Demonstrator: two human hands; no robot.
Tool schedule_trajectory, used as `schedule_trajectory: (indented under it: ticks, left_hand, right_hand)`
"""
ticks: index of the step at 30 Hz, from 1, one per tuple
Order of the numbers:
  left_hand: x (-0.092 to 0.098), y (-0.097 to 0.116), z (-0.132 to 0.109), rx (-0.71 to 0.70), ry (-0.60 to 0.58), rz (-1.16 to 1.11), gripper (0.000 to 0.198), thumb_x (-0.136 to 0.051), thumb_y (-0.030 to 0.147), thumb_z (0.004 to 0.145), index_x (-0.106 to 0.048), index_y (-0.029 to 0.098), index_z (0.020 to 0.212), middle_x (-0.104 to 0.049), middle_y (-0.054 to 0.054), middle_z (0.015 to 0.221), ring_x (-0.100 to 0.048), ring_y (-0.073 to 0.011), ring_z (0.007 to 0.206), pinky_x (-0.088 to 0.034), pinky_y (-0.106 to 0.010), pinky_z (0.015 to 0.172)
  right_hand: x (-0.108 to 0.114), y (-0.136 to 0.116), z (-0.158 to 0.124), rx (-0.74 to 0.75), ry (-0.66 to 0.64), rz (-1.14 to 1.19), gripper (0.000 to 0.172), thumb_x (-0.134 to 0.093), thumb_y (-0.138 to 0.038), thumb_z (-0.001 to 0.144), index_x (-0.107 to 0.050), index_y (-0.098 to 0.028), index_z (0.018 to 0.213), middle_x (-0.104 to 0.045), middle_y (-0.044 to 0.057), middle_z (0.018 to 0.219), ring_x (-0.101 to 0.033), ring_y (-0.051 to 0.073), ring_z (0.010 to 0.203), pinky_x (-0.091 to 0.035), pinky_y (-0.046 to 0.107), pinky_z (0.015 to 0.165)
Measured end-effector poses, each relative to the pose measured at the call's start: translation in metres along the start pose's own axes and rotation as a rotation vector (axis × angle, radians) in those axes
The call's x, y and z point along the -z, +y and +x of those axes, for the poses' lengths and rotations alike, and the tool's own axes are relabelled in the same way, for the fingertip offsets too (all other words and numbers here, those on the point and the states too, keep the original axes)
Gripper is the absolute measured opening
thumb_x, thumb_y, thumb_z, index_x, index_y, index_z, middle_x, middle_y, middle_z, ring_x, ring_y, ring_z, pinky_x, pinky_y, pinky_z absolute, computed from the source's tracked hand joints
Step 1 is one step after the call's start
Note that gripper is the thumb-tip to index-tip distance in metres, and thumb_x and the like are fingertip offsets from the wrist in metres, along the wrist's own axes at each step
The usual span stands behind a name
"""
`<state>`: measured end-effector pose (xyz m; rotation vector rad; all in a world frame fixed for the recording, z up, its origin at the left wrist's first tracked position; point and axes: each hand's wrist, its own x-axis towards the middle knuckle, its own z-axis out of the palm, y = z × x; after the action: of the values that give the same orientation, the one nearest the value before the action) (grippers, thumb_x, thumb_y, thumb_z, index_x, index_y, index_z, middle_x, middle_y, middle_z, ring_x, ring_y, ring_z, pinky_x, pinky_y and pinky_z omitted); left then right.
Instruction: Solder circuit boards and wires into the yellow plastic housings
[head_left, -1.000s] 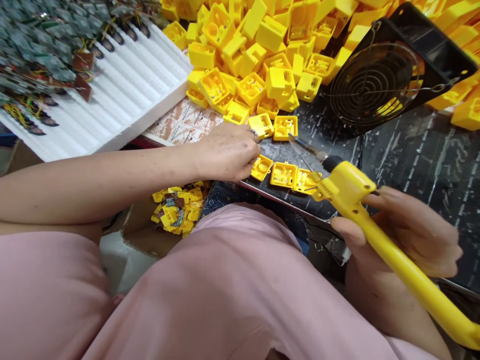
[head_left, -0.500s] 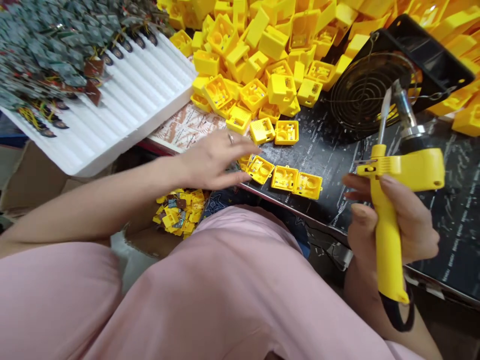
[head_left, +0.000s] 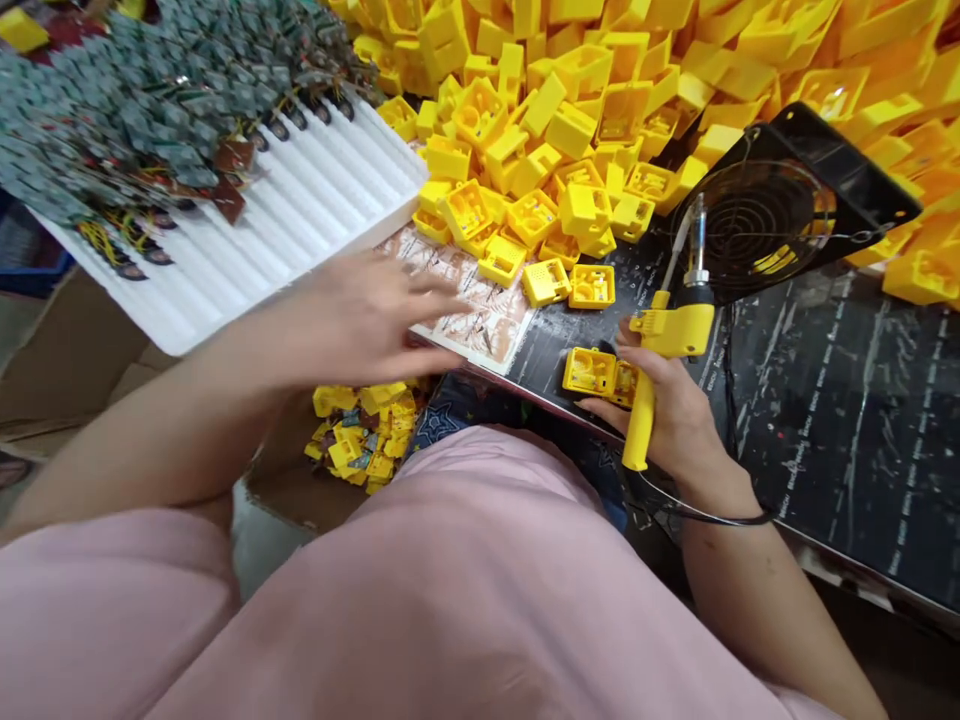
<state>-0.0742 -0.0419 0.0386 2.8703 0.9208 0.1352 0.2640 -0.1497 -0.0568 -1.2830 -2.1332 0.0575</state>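
Right hand gripping yellow soldering gun beside small yellow case; left hand spread, blurred, near foam tray

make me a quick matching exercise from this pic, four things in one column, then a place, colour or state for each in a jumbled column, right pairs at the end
Column one:
1. fan
2. foam
3. tool
4. circuit boards

Column two:
A. heaped at the picture's upper left
B. held in the right hand
C. black, at the picture's right
D. white and ridged

Right pairs: 1-C, 2-D, 3-B, 4-A
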Motion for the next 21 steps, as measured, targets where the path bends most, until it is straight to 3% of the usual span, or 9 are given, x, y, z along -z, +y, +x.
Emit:
schedule_trajectory:
  ticks: [2,4,6,9,12,15,17,21]
  left_hand:
    - [-0.026,0.013,0.042,0.084,0.058,0.113,0.049,-0.044,0.052,0.102,-0.063,0.021,0.136,-0.070,-0.009,0.132,-0.063,-0.0288,0.120,-0.048,-0.048,0.105]
    - [-0.051,0.022,0.080,0.126,0.065,0.182,0.051,-0.045,0.049,0.103,-0.056,0.017,0.140,-0.067,-0.013,0.134,-0.056,-0.0311,0.127,-0.041,-0.055,0.111]
    - [-0.060,0.025,0.100,0.097,0.031,0.196,0.045,-0.047,0.044,0.103,-0.055,0.017,0.139,-0.067,-0.012,0.131,-0.052,-0.0307,0.130,-0.036,-0.058,0.115]
    - [-0.039,0.023,0.101,-0.001,-0.088,0.200,0.036,-0.053,0.036,0.098,-0.065,0.017,0.126,-0.065,-0.013,0.126,-0.057,-0.0315,0.122,-0.044,-0.055,0.107]
    - [-0.011,0.028,0.095,-0.122,-0.288,0.171,0.029,-0.063,0.030,0.087,-0.073,0.020,0.112,-0.068,-0.010,0.109,-0.064,-0.0249,0.094,-0.051,-0.042,0.086]
    - [-0.007,0.041,0.099,-0.200,-0.428,0.134,0.037,-0.070,0.022,0.077,-0.071,0.023,0.114,-0.071,-0.006,0.088,-0.063,-0.0255,0.085,-0.049,-0.038,0.081]
    - [-0.016,0.044,0.101,-0.203,-0.427,0.074,0.053,-0.074,0.022,0.076,-0.066,0.024,0.128,-0.074,-0.007,0.091,-0.064,-0.0300,0.097,-0.049,-0.040,0.087]
    - [-0.039,0.032,0.083,-0.166,-0.255,-0.078,0.083,-0.077,0.045,0.081,-0.045,0.020,0.153,-0.068,-0.014,0.133,-0.054,-0.0366,0.130,-0.042,-0.047,0.107]
  right_hand:
    - [-0.006,-0.002,0.003,-0.009,0.007,-0.006,0.062,-0.079,-0.040,0.088,-0.049,-0.025,0.140,-0.074,0.010,0.115,-0.074,0.030,0.098,-0.063,0.046,0.083]
    - [-0.010,-0.003,0.005,-0.022,0.029,-0.017,0.062,-0.078,-0.036,0.088,-0.049,-0.025,0.142,-0.074,0.009,0.115,-0.074,0.029,0.098,-0.063,0.043,0.083]
    - [-0.012,-0.003,0.005,-0.030,0.060,-0.029,0.066,-0.080,-0.036,0.087,-0.048,-0.025,0.144,-0.074,0.010,0.119,-0.074,0.029,0.099,-0.062,0.042,0.083]
    - [-0.011,-0.003,0.004,-0.026,0.075,-0.019,0.076,-0.082,-0.041,0.084,-0.043,-0.026,0.148,-0.071,0.013,0.128,-0.072,0.030,0.110,-0.061,0.044,0.091]
    - [-0.010,-0.004,0.004,-0.017,0.055,0.007,0.078,-0.081,-0.040,0.085,-0.040,-0.029,0.150,-0.070,0.011,0.129,-0.069,0.030,0.118,-0.059,0.045,0.097]
    - [-0.010,-0.005,0.005,-0.022,0.033,0.004,0.071,-0.077,-0.034,0.090,-0.040,-0.030,0.150,-0.072,0.008,0.123,-0.072,0.029,0.112,-0.061,0.041,0.089]
    - [-0.010,-0.005,0.006,-0.012,0.025,0.009,0.070,-0.076,-0.033,0.091,-0.039,-0.031,0.151,-0.072,0.008,0.125,-0.072,0.029,0.112,-0.060,0.041,0.089]
    - [-0.004,-0.006,0.004,0.019,0.024,0.022,0.080,-0.079,-0.045,0.087,-0.036,-0.030,0.153,-0.069,0.012,0.131,-0.068,0.033,0.120,-0.057,0.049,0.100]
